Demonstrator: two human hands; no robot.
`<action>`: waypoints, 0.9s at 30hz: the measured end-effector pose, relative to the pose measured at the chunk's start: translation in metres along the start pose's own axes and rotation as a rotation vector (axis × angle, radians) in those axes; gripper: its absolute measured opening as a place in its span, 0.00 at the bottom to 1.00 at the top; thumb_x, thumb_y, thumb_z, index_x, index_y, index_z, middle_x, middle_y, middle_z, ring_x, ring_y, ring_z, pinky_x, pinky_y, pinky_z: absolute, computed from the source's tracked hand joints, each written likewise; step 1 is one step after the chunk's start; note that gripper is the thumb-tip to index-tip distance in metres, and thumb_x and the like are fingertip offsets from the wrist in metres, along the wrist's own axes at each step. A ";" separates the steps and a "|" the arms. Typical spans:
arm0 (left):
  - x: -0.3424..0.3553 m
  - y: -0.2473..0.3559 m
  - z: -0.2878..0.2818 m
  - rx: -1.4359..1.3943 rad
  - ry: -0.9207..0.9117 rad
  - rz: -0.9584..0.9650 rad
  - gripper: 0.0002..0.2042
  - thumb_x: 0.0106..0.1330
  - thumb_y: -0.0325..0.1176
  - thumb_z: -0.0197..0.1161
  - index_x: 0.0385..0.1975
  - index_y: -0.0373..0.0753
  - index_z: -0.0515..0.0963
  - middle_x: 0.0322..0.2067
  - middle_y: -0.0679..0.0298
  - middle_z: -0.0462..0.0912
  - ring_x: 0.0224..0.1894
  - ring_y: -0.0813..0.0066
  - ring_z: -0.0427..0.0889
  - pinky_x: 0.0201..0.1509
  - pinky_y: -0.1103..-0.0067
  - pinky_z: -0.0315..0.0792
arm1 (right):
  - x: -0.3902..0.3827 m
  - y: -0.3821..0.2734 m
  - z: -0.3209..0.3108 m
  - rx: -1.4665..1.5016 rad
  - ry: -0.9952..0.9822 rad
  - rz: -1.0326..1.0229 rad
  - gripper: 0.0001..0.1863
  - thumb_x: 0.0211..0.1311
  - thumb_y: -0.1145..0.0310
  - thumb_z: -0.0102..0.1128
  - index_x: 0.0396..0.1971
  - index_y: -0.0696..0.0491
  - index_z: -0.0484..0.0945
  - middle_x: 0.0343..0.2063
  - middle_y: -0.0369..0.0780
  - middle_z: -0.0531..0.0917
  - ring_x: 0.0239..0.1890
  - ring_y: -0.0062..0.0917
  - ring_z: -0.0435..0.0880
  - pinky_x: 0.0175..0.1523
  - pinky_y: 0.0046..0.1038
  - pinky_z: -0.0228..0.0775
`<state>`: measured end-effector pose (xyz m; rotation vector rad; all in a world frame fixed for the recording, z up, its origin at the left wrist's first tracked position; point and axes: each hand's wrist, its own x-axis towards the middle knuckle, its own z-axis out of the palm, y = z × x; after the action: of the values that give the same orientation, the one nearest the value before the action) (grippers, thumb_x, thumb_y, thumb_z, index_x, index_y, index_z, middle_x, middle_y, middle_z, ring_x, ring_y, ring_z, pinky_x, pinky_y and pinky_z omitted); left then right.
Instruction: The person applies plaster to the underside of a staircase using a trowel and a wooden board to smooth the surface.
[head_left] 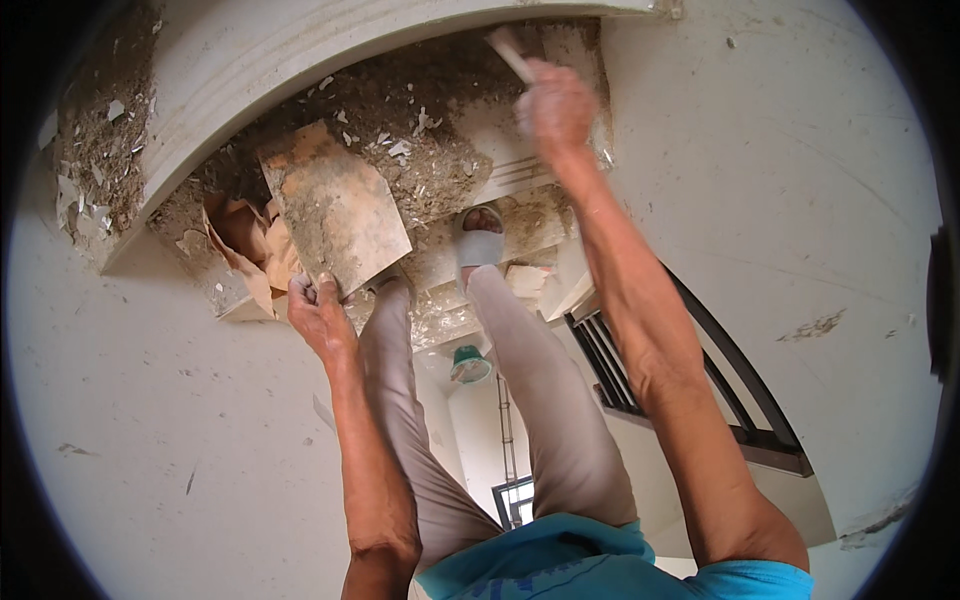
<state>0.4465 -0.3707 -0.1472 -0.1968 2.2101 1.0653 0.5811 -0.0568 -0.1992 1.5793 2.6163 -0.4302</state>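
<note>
My left hand [322, 318] grips the lower edge of a flat tile slab [350, 215], its thumb on the upper face. The slab is tilted, pale brown, and smeared with grey mortar or dirt. Off to the right, my right hand [558, 112] is raised and closed round a pale, stick-like tool handle [510, 55]. Motion blurs the hand and the tool, and the tool's kind does not show. A torn brown paper bag [245, 238] lies beside the slab's left edge.
Dirt and white chips cover the rough step [420, 130] under a curved pale ledge [300, 35]. My sandalled foot [481, 238] rests on a lower step. A green bucket [470, 365] sits farther below, and a black railing [615, 370] runs along the right.
</note>
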 end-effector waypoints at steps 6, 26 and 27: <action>-0.001 0.002 0.000 -0.034 0.042 0.013 0.03 0.67 0.25 0.55 0.35 0.32 0.73 0.26 0.66 0.75 0.25 0.82 0.72 0.29 0.81 0.75 | -0.018 -0.043 -0.009 0.091 -0.074 -0.296 0.23 0.52 0.79 0.55 0.50 0.48 0.82 0.28 0.41 0.84 0.31 0.29 0.82 0.38 0.33 0.78; -0.001 0.002 0.000 -0.042 0.046 0.011 0.02 0.67 0.24 0.55 0.34 0.33 0.73 0.25 0.67 0.73 0.25 0.83 0.71 0.29 0.82 0.75 | -0.031 0.001 -0.026 -0.039 -0.036 0.094 0.08 0.57 0.76 0.56 0.36 0.56 0.80 0.26 0.47 0.82 0.30 0.32 0.80 0.37 0.37 0.76; -0.001 0.001 -0.002 -0.045 0.037 0.016 0.02 0.67 0.24 0.55 0.34 0.33 0.73 0.25 0.67 0.73 0.26 0.83 0.72 0.29 0.82 0.75 | -0.028 0.004 -0.029 0.133 -0.080 0.224 0.09 0.58 0.75 0.56 0.37 0.57 0.81 0.26 0.47 0.82 0.29 0.33 0.80 0.37 0.37 0.76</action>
<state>0.4461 -0.3717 -0.1454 -0.2204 2.2256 1.1299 0.6009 -0.0718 -0.1670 1.8281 2.3619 -0.6463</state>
